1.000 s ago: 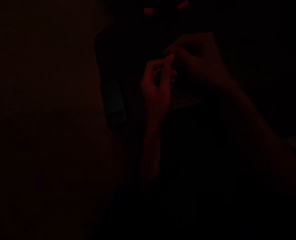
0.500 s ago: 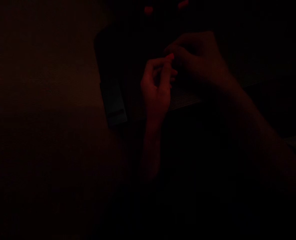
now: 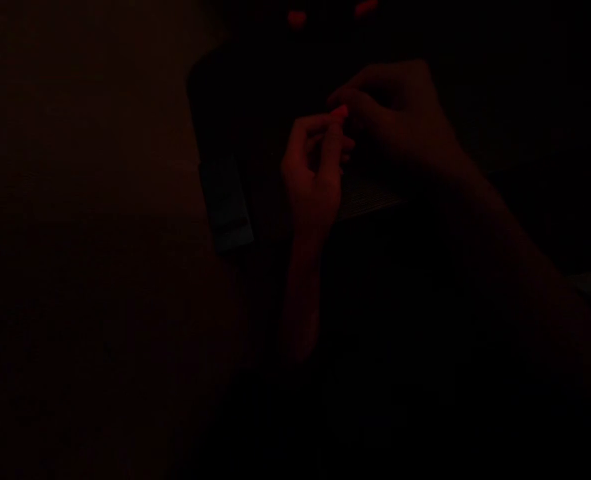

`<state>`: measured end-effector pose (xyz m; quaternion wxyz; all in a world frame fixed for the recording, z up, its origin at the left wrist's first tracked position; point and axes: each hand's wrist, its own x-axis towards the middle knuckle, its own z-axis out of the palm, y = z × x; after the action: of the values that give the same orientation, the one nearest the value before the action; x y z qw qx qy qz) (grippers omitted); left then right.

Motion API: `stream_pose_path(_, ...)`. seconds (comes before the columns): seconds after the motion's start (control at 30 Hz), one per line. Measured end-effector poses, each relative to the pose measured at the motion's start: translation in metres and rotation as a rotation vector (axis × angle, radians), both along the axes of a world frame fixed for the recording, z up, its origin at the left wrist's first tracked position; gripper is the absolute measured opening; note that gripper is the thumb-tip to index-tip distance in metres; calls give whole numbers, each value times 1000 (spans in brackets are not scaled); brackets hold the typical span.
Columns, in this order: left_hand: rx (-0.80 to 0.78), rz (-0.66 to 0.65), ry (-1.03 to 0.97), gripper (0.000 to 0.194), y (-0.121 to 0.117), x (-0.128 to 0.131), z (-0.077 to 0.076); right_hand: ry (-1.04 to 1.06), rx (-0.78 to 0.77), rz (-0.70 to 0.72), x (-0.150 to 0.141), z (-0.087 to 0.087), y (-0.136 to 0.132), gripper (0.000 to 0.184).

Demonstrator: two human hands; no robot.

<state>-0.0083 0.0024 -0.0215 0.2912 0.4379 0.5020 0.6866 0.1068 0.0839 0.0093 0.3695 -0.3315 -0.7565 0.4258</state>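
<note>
The scene is very dark, with only dim red light on my hands. My left hand [image 3: 315,167] is closed in a pinch, thumb against forefinger. A small bright red piece [image 3: 341,112] shows at those fingertips; its kind cannot be made out. Just to the right, my right hand [image 3: 400,107] is closed too, its thumb and forefinger coming together beside the red piece. What the right fingers hold, if anything, is lost in the dark. Both hands are above a dark surface with a wood-like front edge [image 3: 370,197].
A dark, bluish-grey flat rectangular object [image 3: 226,203] lies at the left end of the dark surface. Two small red shapes, one on the left [image 3: 296,19] and one on the right [image 3: 366,8], show at the top. A brownish floor-like area [image 3: 85,147] spreads out at left.
Both hands keep almost the same place and pose. The picture is slightly darker on the left than before.
</note>
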Motion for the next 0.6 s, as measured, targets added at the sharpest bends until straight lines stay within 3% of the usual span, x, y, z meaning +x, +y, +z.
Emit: stream_pose_path(0.6,-22,39,32,29,-7,6,12,-7,-16,-14,-1,0,0,18)
